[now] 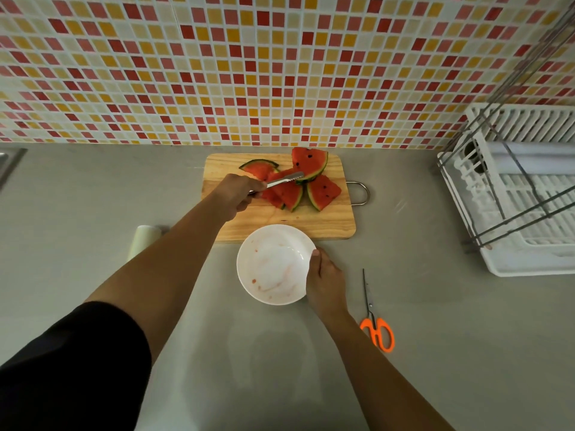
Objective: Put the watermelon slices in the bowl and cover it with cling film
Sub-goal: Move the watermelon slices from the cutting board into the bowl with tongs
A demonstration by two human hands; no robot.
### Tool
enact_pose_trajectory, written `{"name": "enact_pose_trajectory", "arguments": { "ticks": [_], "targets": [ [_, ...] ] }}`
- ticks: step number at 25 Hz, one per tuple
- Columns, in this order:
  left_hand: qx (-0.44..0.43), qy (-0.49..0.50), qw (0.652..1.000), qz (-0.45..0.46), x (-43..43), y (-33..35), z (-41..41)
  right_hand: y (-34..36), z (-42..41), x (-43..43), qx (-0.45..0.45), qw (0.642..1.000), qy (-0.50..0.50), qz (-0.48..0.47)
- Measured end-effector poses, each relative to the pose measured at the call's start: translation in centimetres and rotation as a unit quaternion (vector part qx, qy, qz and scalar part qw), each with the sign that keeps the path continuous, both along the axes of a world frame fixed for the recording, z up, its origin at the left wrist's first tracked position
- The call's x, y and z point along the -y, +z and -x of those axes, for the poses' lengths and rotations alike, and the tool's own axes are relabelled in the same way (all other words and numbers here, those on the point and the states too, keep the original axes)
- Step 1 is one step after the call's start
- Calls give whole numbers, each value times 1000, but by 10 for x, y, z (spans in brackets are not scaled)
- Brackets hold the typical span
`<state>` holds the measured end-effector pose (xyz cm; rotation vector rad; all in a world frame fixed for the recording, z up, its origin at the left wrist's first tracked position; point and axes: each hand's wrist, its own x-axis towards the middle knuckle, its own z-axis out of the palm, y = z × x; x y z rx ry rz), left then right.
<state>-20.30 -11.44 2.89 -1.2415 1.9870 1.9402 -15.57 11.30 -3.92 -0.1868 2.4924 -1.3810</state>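
Your left hand [238, 194], curled round tongs [284, 179], points them at slices [325, 191] mid-board [311, 225], perhaps already touching one; your right hand [326, 279] grips the bowl [273, 259] at the board's near edge.

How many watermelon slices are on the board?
4: far-left slice, back-right slice, front-right slice, middle slice under the tongs; overlap may hide another.
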Motion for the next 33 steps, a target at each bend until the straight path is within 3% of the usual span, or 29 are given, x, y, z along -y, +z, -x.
{"name": "enact_pose_trajectory", "arguments": {
  "ticks": [3,9,16,21,24,26,30,33],
  "targets": [
    [-38,-71,997,-9,22,10,-33,0,-1,-1,30,999,-10,21],
    [39,-240,970,-3,62,24,-125,0,-2,0,75,996,-37,40],
    [88,-334,929,133,19,39,-112,-4,-1,3,64,995,-57,43],
    [160,-431,842,282,5,62,-99,-4,-1,1,49,998,-29,35],
    [154,-445,802,368,5,82,-101,-3,-1,2,37,999,-19,23],
    [133,-409,826,365,17,90,-103,-2,0,3,32,999,-14,18],
    [70,-184,956,217,24,59,-89,-2,0,2,33,999,-12,17],
    [38,-52,986,153,7,19,-72,-3,1,1,34,999,-13,17]
  ]
}}
